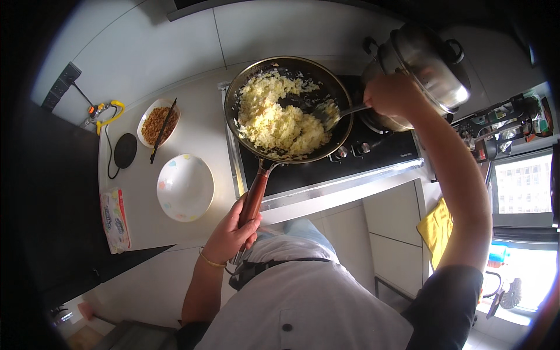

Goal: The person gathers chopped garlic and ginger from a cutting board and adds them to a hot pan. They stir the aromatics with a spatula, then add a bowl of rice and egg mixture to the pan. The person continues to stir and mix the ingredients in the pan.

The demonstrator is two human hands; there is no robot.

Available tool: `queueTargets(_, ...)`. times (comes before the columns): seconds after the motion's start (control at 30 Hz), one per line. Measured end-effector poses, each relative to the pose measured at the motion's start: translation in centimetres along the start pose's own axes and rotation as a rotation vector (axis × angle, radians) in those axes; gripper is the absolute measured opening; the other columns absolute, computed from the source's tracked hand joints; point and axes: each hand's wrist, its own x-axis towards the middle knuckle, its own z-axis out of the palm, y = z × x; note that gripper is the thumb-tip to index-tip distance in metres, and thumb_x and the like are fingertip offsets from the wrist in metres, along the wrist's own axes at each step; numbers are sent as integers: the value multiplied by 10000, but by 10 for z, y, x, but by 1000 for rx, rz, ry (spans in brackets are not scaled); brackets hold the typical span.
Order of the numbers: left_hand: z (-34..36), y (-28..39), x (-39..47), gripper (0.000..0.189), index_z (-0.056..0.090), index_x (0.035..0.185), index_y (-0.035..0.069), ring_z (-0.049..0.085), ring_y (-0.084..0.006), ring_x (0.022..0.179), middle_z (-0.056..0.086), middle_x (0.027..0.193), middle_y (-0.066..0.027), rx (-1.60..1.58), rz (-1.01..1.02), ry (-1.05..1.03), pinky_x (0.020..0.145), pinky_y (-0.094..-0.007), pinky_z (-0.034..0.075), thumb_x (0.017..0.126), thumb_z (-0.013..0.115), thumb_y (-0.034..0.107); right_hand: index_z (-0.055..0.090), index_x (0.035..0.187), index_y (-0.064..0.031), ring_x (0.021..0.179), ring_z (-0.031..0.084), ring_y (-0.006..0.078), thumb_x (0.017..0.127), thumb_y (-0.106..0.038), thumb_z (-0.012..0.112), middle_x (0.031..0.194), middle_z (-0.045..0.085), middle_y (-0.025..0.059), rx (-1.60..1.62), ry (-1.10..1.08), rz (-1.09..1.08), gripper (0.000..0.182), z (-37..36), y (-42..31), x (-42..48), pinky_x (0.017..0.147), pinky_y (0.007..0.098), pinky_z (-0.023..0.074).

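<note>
My left hand is closed around the wooden handle of a dark frying pan over the black hob. Yellowish fried rice, apparently with egg, lies mostly in the pan's left and lower parts. In my right hand is the handle of a metal spatula; its blade rests in the pan's right side among the rice, partly covered by it. The grip end of the spatula is hidden by the hand.
Left of the hob stand a white bowl, a dish of brown crumbly food with chopsticks across it, a black round mat and a tissue pack. A steel steamer pot stands right, beside a utensil rack.
</note>
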Motion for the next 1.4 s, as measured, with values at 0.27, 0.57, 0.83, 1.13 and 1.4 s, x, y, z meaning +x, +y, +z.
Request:
queueTargets(0.27,2,10,2,584,280,1495,80,505,-74,610,545,1033,-57,59,4,-21,509,-223,437,966,526,47,722,1102,-305,929,689,275,920,-353,561,1009,723,42,732,43,241,248,99,-69,44,826,379,546)
queueTargets(0.57,1,5,0,584,281,1495,86,508,-72,609,540,1040,-55,40,-19,19,509,-221,436,968,528,48,713,1127,-292,711,672,178,852,-153,576,779,649,3,-16,669,31,337,65,-45,9,606,318,534)
queueTargets(0.83,1,6,0,583,282,1495,88,502,-66,603,539,1044,-53,50,-1,15,505,-214,433,966,523,41,682,1176,-291,926,692,266,969,-266,498,977,711,56,439,171,131,278,37,-81,20,774,390,555)
queueTargets(1.13,-1,1,0,580,290,1491,82,498,-67,594,540,1041,-55,20,1,18,501,-215,430,961,519,27,710,1134,-215,980,682,278,945,-290,530,1059,717,69,537,-41,77,272,41,-19,12,863,407,539)
queueTargets(1.4,-1,0,1,573,307,1481,72,489,-60,582,539,1043,-52,-29,9,16,489,-205,412,950,516,15,719,1083,-194,960,687,274,920,-235,543,1017,719,84,387,-34,-79,243,67,-57,26,850,433,542)
